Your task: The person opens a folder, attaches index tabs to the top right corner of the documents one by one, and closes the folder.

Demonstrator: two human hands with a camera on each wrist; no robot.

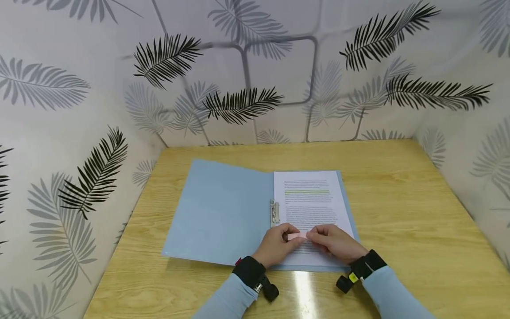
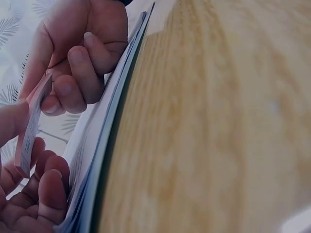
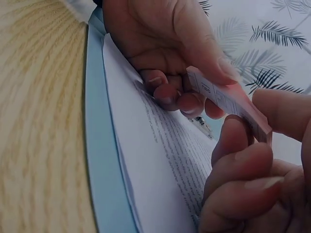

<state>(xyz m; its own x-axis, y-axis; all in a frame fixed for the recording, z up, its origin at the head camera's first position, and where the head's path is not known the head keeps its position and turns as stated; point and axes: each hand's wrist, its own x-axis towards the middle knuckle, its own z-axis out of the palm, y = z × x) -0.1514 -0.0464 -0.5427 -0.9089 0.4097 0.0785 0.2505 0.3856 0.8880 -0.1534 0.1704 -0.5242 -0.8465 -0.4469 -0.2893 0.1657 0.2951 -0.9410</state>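
A small pink sticky note pad (image 1: 295,236), with a printed white underside, is held above the printed sheets (image 1: 311,199). My left hand (image 1: 276,244) pinches its left end between thumb and fingers, the other fingers curled below. At the opposite end, the thumb and forefinger of my right hand (image 1: 338,243) grip the pad. The right wrist view shows the pad (image 3: 221,97) tilted, spanning both hands. The sheets lie on the right side of an open blue folder (image 1: 223,212), beside its metal clip (image 1: 274,212).
Beneath the folder is a wood-grain table (image 1: 402,212). Yellow-green highlighted lines (image 1: 307,192) cross the upper part of the top sheet. A leaf-patterned cloth (image 1: 279,79) hangs behind the table and along its sides.
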